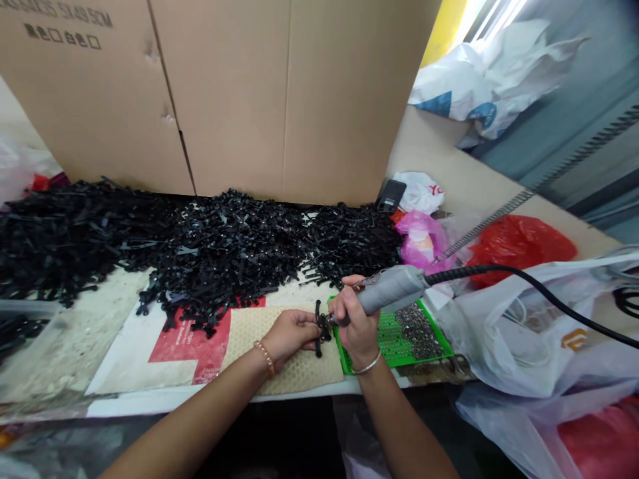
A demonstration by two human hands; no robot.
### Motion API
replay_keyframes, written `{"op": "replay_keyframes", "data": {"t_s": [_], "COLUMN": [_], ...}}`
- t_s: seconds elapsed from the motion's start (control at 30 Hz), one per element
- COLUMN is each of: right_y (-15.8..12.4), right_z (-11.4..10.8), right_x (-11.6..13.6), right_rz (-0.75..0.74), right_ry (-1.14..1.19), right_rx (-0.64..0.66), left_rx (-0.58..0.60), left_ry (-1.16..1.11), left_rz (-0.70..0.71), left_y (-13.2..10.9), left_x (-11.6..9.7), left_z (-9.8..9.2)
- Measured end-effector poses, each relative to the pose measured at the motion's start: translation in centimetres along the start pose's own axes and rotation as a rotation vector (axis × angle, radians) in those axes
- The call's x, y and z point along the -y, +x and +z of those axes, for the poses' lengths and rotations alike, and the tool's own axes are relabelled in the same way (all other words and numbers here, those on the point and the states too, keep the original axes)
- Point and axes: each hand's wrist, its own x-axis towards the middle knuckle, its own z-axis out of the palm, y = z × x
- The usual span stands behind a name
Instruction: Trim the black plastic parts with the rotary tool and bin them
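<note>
My left hand (289,336) is closed on a small black plastic part (319,327), holding it upright over a beige honeycomb mat (299,372). My right hand (355,319) grips a grey powered hand tool (392,291), whose tip touches the black part. A black cable (539,289) runs from the tool off to the right. Right beside my right hand lies a green tray (394,342) holding several small metal screws (419,332).
A large heap of black plastic parts (200,246) covers the table behind the mat. Tall cardboard boxes (224,93) stand at the back. Plastic bags, white (524,332), red (519,243) and pink (424,239), crowd the right side. A red-and-white printed sheet (184,346) lies under the mat.
</note>
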Motion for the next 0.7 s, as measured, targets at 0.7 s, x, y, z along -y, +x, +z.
{"op": "replay_keyframes", "data": {"t_s": [0.7], "right_y": [-0.21], "right_z": [0.13], "right_x": [-0.20], "right_rz": [-0.028], "right_ry": [0.022], "right_rx": [0.022], "left_rx": [0.009], "left_ry": [0.011], "left_rz": [0.002], "left_y": [-0.08], "left_x": [-0.09], "left_z": [-0.01]}}
